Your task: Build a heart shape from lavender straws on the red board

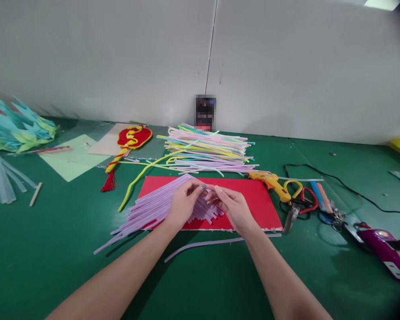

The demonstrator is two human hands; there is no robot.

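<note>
A bundle of lilac pipe cleaners (143,211) lies fanned across the left part of a red sheet (253,200) on the green table. My left hand (183,205) rests on the bundle's right end, fingers pinched on the tips of the stems. My right hand (235,209) meets it from the right, fingertips closed on the same lilac stems. One loose lilac pipe cleaner (206,244) lies on the table just in front of the red sheet, under my right wrist.
A pile of mixed pastel pipe cleaners (210,151) lies behind the sheet. Right of it are a yellow glue gun (273,182), scissors (298,202), pens and a purple tool (383,249). At left: a red-and-yellow ornament (130,140), paper sheets, clear glue sticks (2,178).
</note>
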